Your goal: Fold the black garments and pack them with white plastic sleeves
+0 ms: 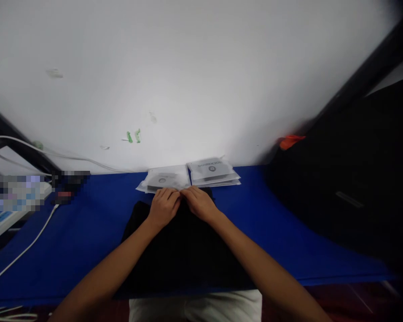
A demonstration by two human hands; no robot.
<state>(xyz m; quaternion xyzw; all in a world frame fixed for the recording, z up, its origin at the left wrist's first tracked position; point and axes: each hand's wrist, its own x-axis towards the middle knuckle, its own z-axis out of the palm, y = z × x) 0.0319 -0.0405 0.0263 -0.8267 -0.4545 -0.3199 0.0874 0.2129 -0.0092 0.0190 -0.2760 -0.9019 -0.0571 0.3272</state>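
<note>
A black cloth item [188, 250] lies on the blue-covered table [97, 232] in front of me. At its far edge, my left hand [164, 205] and my right hand [198, 202] meet with their fingertips close together, both closed on the black fabric. Just beyond the fingers are two piles of flat frosted plastic packets, the left pile [169, 176] partly behind my left hand and the right pile [215, 171] with dark printing on top.
A large black object [349, 179] fills the right side, with an orange piece [291, 141] by it. On the left are a white power strip [6, 219] and a white cable [30, 246]. A white wall [188, 80] stands behind the table.
</note>
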